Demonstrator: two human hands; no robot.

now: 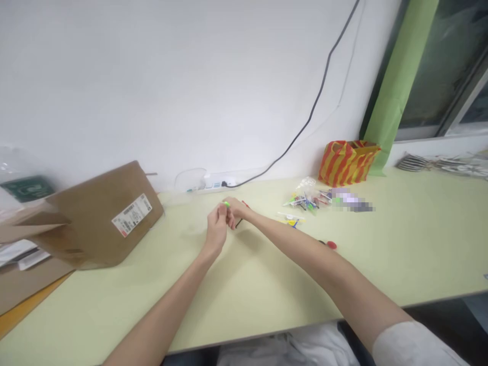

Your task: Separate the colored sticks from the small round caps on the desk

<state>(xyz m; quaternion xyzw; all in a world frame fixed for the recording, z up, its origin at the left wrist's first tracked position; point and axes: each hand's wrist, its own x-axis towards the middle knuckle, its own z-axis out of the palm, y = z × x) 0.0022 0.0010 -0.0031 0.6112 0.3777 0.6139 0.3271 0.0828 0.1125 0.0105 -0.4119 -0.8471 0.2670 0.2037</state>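
Observation:
My left hand [216, 229] and my right hand [237, 209] meet above the middle of the table, fingers closed. A small bright green plastic piece [227, 204] shows at the fingertips of my left hand, right against my right hand. From around my right hand a red tip [245, 204] and a thin black stick [239, 222] stick out; the fingers hide the rest of them. Right of my hands lie a thin white rod [292, 216] and a yellow plastic piece [293, 222] with a blue part. Beside my right forearm is a round red piece [331, 245].
A cardboard box [102, 218] with a label stands at the left. A power strip [215, 183] with a black cable [310, 114] lies by the wall. Farther right are a pile of small colourful plastic parts [308, 202] and a red-and-yellow striped bag [345, 163].

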